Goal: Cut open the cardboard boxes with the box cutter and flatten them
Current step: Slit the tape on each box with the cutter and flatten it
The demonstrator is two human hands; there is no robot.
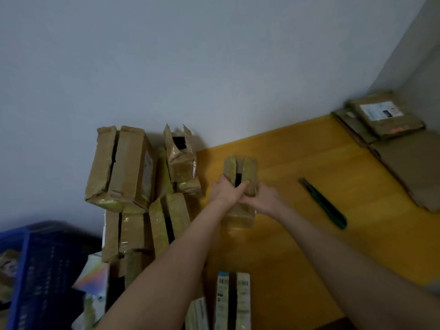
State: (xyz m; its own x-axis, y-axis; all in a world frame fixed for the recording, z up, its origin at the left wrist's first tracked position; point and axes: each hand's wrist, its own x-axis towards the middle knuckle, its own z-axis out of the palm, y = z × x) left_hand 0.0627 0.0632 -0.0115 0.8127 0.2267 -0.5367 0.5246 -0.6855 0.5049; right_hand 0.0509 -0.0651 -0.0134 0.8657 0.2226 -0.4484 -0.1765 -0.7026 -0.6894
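Note:
A small taped cardboard box stands on the yellow table with its top flaps split open along a dark slit. My left hand grips its near left flap, thumb hooked into the slit. My right hand holds the box's right side lower down. The green and black box cutter lies on the table to the right of both hands, untouched.
A pile of slit-open boxes leans against the wall at the left. Flattened cardboard is stacked in the far right corner. A blue plastic crate stands at the lower left. Two labelled boxes sit at the table's near edge.

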